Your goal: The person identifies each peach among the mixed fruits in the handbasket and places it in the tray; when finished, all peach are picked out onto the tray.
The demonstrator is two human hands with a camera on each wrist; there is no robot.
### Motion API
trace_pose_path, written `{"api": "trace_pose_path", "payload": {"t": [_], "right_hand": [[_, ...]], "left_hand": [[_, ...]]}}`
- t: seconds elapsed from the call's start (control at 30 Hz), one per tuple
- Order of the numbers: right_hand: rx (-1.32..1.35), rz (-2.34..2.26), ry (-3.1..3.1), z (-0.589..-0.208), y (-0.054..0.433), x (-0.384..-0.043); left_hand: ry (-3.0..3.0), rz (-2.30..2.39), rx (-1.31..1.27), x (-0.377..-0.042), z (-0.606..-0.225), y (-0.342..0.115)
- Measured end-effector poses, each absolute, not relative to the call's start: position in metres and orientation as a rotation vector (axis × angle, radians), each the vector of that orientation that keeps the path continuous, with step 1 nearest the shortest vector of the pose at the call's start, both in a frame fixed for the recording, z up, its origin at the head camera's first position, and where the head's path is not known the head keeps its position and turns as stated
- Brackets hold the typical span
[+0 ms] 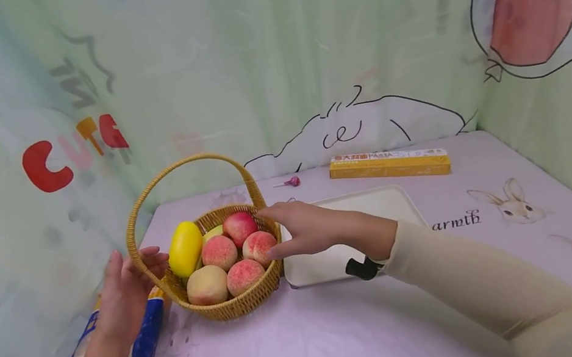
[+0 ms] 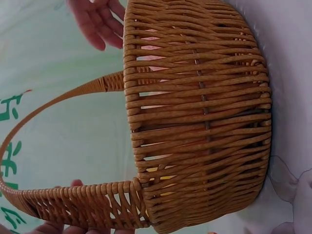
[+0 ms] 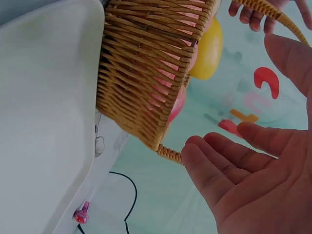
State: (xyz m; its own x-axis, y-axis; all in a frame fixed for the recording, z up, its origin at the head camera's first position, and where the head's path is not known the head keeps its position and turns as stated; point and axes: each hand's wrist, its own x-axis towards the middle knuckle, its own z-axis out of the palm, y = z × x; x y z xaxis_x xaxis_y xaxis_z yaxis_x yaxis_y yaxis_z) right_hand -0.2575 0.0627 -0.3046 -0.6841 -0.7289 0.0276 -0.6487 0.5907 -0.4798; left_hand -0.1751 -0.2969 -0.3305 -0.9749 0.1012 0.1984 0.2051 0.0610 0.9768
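Observation:
A wicker basket (image 1: pixel 238 303) with a tall arched handle (image 1: pixel 194 157) stands on the table, filled with several peaches (image 1: pixel 219 252), a red fruit (image 1: pixel 240 228) and a long yellow fruit (image 1: pixel 185 249). My left hand (image 1: pixel 124 295) is at the basket's left side, its fingers passing behind the foot of the handle; they look loosely bent, not wrapped round it. On the right, my right hand (image 1: pixel 310 225) reaches over the tray to the basket's rim, thumb and fingers extended. In the right wrist view its palm (image 3: pixel 273 195) shows with nothing held; whether the fingertips touch the basket is unclear.
A white rectangular tray (image 1: pixel 378 201) lies right of the basket, close against it. Behind are a wrapped lollipop (image 1: pixel 293 181) and a yellow pasta box (image 1: pixel 389 165). A blue packet (image 1: pixel 144 341) lies under my left forearm. Printed curtains enclose the table.

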Motion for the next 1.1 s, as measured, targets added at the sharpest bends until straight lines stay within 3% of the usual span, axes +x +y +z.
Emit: {"api": "trace_pose_path", "payload": {"t": [0.53,1.1], "right_hand": [[-1.15,-0.397,2.648,-0.311,0.006,-0.281],[-1.121,-0.174,2.651,-0.319,-0.016,-0.291]], "left_hand": [[-2.109,-2.242,-0.386,-0.183,-0.347,-0.305],[-1.939,-2.403,-0.611,-0.188,-0.357,-0.31]]}}
